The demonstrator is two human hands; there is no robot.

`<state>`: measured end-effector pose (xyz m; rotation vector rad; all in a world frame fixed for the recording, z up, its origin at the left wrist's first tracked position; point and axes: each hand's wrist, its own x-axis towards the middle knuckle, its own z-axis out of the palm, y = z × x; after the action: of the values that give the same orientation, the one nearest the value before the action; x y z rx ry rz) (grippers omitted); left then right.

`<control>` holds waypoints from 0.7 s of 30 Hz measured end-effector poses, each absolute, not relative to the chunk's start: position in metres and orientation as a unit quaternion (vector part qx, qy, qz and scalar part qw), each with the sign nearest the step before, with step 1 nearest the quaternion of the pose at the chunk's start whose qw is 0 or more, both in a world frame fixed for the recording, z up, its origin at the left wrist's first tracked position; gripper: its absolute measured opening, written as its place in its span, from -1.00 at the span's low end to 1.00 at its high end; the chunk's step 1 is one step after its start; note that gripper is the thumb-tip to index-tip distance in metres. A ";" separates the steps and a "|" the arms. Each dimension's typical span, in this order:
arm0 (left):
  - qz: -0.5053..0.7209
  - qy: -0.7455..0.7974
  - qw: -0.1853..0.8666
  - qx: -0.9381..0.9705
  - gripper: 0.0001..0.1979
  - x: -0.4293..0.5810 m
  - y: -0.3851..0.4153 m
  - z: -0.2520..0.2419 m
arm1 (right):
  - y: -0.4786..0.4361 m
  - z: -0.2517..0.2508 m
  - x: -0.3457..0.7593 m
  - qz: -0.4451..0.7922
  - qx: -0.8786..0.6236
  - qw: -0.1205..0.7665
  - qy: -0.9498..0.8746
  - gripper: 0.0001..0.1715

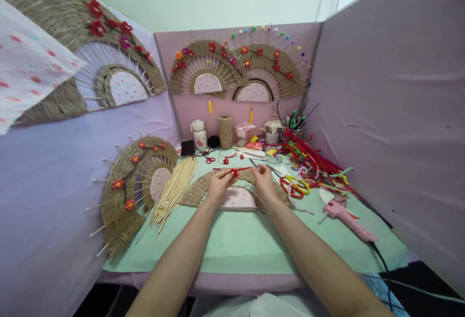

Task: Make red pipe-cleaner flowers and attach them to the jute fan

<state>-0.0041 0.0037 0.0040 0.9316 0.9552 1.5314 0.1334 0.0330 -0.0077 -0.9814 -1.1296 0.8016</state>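
Observation:
Pinched in my left hand (219,185) is a small red pipe-cleaner flower (235,173). A straight red tail (244,168) runs from it to my right hand (264,183), whose fingers are closed on its end. Both hands are over a twine-woven fan (196,187) lying on the table, with a pink dotted half-circle (238,198) at its centre. Just right of my right hand lie scissors with red handles (291,188) and scissors with yellow handles (303,185). Beyond the fan, another small red flower (225,161) rests on the table.
Bamboo sticks (174,188) lie left of the fan, beside a finished fan (125,196) leaning there. A pink glue gun (348,220) with a cord lies at right, near a heap of coloured pipe cleaners (316,159). A twine spool (225,133) and white bottle (198,134) stand behind.

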 end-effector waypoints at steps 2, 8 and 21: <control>0.647 0.421 0.489 0.406 -0.76 -0.003 0.004 0.002 | 0.025 -0.001 0.133 0.235 -0.481 0.676 -0.508 -0.60; 0.646 0.412 0.460 0.448 -0.79 -0.001 0.005 0.000 | 0.005 0.015 0.127 0.175 -0.389 0.582 -0.692 -0.85; 0.636 0.343 0.617 0.312 -0.90 -0.005 0.001 0.011 | 0.010 0.012 0.129 0.195 -0.399 0.596 -0.669 -0.90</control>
<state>-0.0055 0.0008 0.0109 0.7186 0.7907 1.4647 0.1286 0.0100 0.0118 -0.9273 -1.5537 0.4533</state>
